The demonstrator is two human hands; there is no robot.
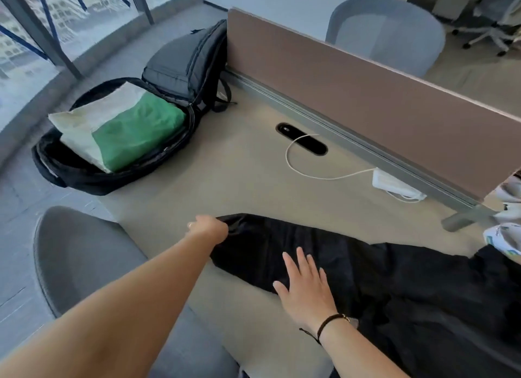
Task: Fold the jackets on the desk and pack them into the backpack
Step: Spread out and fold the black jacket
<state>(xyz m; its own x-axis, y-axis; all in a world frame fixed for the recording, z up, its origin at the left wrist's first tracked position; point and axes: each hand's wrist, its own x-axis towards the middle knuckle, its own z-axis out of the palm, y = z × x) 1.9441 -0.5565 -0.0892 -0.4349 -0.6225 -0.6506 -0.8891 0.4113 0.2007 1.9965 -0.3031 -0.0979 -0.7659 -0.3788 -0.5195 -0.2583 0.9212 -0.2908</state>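
With the left hand (210, 227) pinching the sleeve end of the black jacket (394, 279) at lower centre, keep the right hand (306, 286) spread flat as anchor, folding toward the backpack (118, 135) upper left.

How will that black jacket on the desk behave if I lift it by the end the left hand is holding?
Probably floppy: the thin black fabric jacket lies flat and creased on the beige desk, so it should drape and trail. It looks light; the left hand pinches only its end. Likely to slide, which may be why the right hand presses flat on it.
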